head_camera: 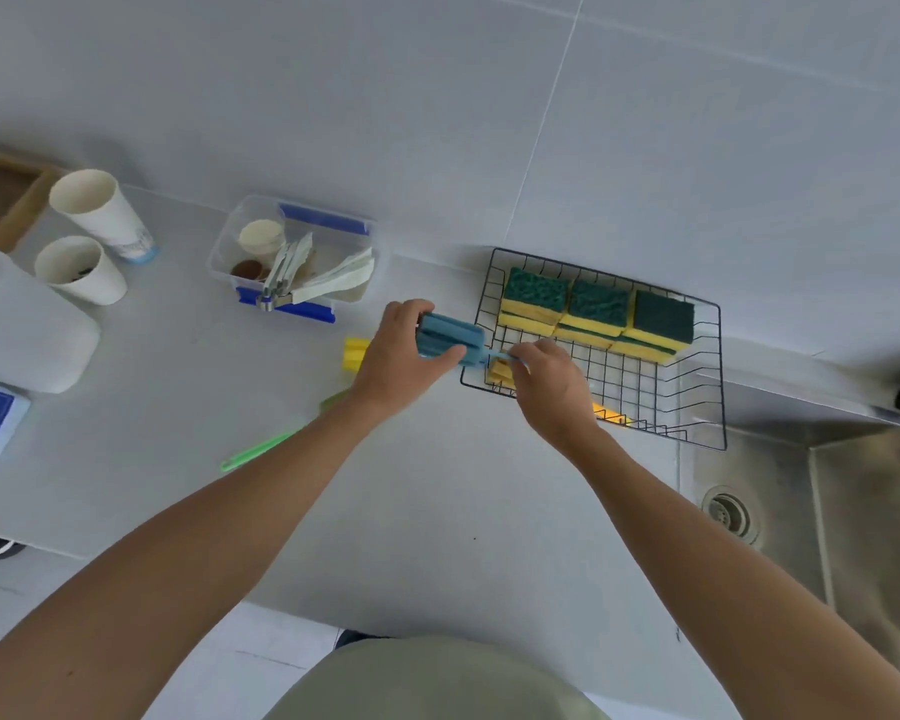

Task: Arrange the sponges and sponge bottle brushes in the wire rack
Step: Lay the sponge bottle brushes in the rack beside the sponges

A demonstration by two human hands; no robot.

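A pale grey counter (437, 511) runs left to right under a wall of large grey tiles (645, 122), with a steel sink (827, 501) set into its right end. The black wire rack (707, 376) sits at the far side beside the sink; three yellow-and-green sponges (596, 309) stand in a row along its far edge, touching one another. The left hand (401, 356) grips the blue sponge head of a bottle brush (450, 340), fingers curled around it, just over the rack's left rim. The right hand (552, 387) pinches what looks like the brush's thin handle, though the view there is poor. A yellow sponge piece (355, 353) lies on the counter left of the hands, and a green brush handle (261, 449) lies nearer. Far left stand two paper cups (94, 236) and a clear plastic box (292, 257).
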